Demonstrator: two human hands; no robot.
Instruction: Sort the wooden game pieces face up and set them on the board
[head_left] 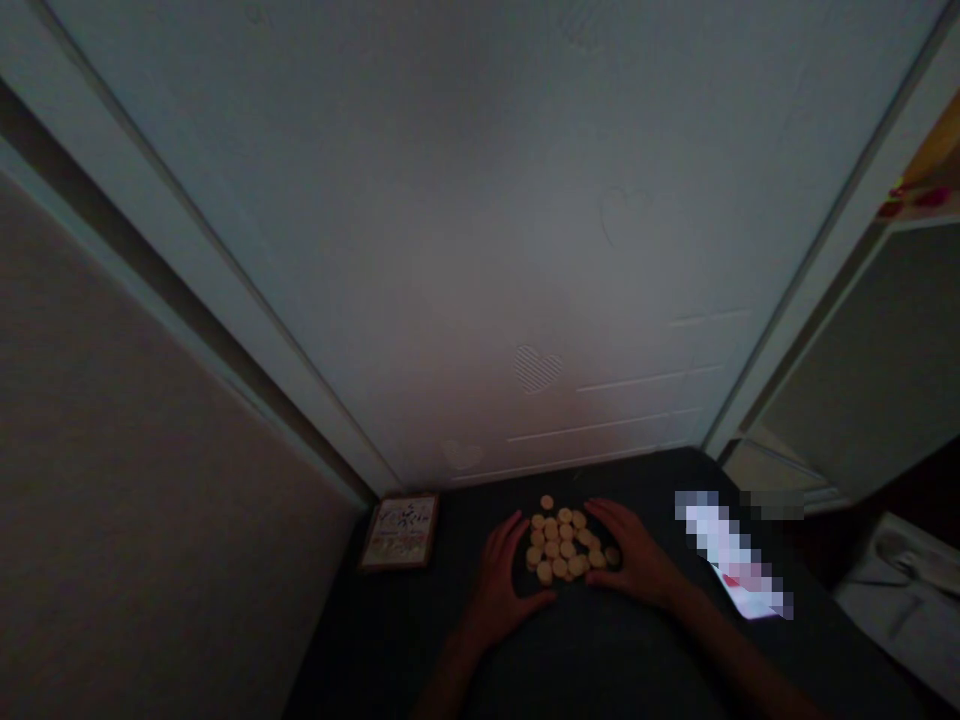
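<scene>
Several small round tan discs, like wooden tokens, lie in a loose cluster on the dark tabletop. One disc sits apart, just beyond the cluster. Curved along the left side of the group is my left hand, its thumb spread away from the fingers. My right hand arches around the right side, fingers extended and thumb near the front discs. A darker disc shows inside its curve. Both hands are open and grip nothing; whether they touch the outer discs is hard to see in the dim light.
A framed panel with printed lettering lies at the back left. To the right is a lit phone-like screen, partly blurred out. A pale panel with heart patterns rises behind the table, and a wall stands at left.
</scene>
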